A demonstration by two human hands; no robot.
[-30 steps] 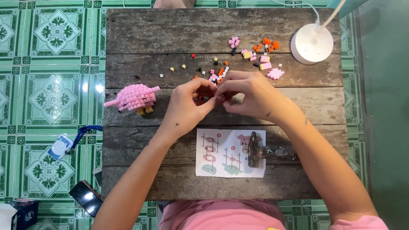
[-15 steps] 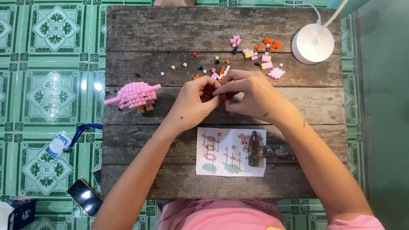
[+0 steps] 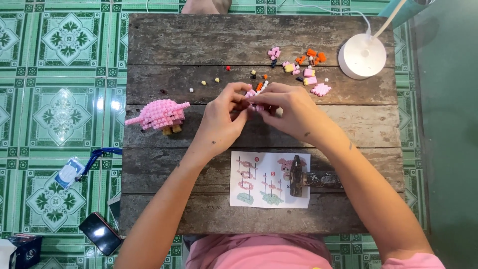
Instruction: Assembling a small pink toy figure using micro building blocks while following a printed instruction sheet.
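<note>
Left hand (image 3: pixel 219 119) and right hand (image 3: pixel 291 112) pinching a small pink brick cluster (image 3: pixel 253 94) together at tabletop (image 3: pixel 199 40) centre, pink brick figure (image 3: pixel 158 114) at nine o'clock, instruction sheet (image 3: pixel 269 180) at six

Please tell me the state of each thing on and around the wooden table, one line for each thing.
left hand: fingertips pinching small pink block piece
right hand: also pinching that piece
pink block figure: built, standing on table
loose blocks: scattered, unattached
instruction sheet: lying flat, weighted by hammer
white lamp base: upright, cable attached
phone: on floor, screen dark
</note>
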